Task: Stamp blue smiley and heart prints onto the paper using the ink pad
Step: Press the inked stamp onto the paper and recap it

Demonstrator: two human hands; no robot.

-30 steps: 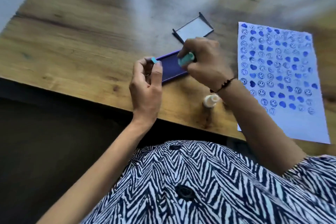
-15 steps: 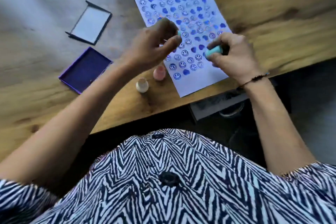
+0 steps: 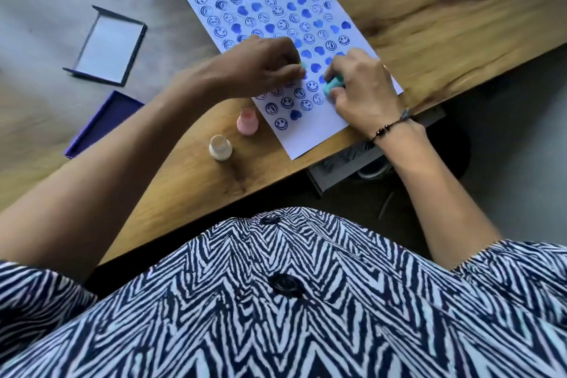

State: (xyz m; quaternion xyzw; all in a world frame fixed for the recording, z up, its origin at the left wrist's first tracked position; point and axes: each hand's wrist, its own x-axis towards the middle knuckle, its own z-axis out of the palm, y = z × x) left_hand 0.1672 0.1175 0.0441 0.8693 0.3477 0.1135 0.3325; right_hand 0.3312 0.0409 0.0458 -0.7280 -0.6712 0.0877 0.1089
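A white paper (image 3: 310,132) covered in rows of blue smiley and heart prints lies on the wooden table. My left hand (image 3: 264,67) rests low on the paper, its fingers closed around a small teal stamp (image 3: 303,65) that barely shows. My right hand (image 3: 362,86) grips a second teal stamp (image 3: 333,86), pressed down on the paper near its right edge. The open purple ink pad (image 3: 104,120) sits at the left, partly behind my left forearm.
The ink pad's lid (image 3: 107,46) lies open-side up at the far left. A pink stamp (image 3: 247,123) and a cream stamp (image 3: 220,148) stand beside the paper's lower corner. The table's front edge (image 3: 276,184) runs diagonally below them.
Both hands left the ink pad and moved over to the paper with their stamps. In the last half second they dropped lower, down onto the sheet.
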